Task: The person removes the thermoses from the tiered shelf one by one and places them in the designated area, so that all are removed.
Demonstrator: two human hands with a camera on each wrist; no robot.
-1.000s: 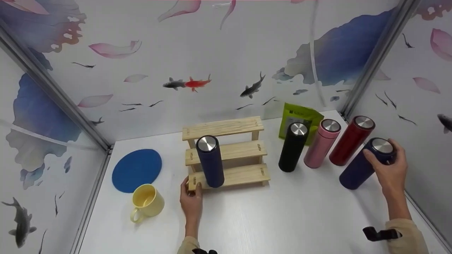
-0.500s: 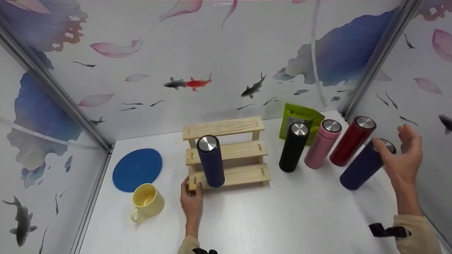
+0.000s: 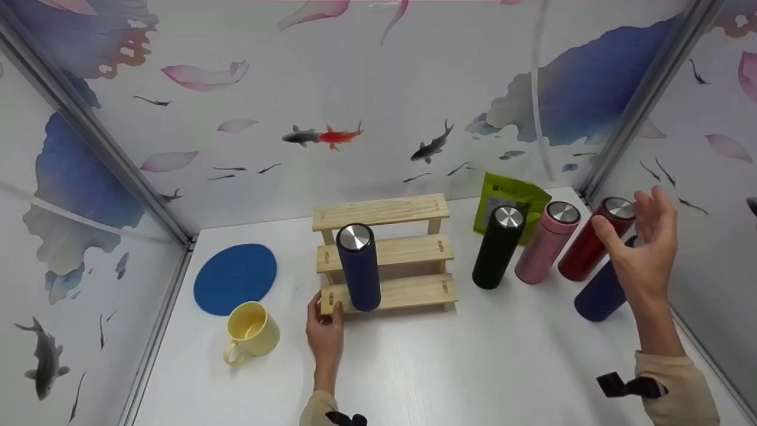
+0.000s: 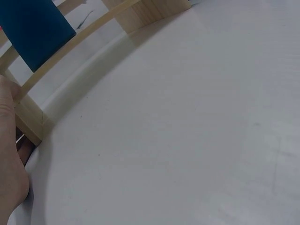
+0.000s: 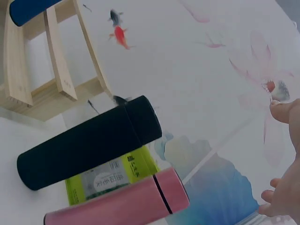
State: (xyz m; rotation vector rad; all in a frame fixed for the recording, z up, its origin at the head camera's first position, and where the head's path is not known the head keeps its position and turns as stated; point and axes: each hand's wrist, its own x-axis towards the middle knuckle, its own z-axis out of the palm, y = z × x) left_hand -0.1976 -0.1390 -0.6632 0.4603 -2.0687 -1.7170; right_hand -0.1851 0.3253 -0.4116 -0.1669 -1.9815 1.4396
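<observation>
My left hand point(image 3: 325, 334) grips the front left corner of a three-step wooden rack point(image 3: 408, 294), thumb at the front edge. On the lowest step, towards its left end, stands a dark blue thermos bottle point(image 3: 362, 278) with a steel-topped lid. My right hand point(image 3: 644, 260) is raised, fingers spread and holding nothing, beside the top of a red thermos bottle point(image 3: 585, 251). Whether it touches that bottle I cannot tell. It partly covers a second dark blue thermos bottle point(image 3: 597, 296). A pink thermos bottle point(image 3: 539, 254) and a black thermos bottle point(image 3: 494, 260) stand left of the red one.
Behind the black and pink bottles stands a green pouch point(image 3: 488, 195). A yellow mug point(image 3: 260, 334) and a round blue mat point(image 3: 233, 278) are on the left of the white table point(image 3: 449, 367). Printed panels close off the back and sides.
My right hand has let go of the second blue bottle, moved off to the right, then come up and left towards the red bottle. The left hand keeps its grip on the rack.
</observation>
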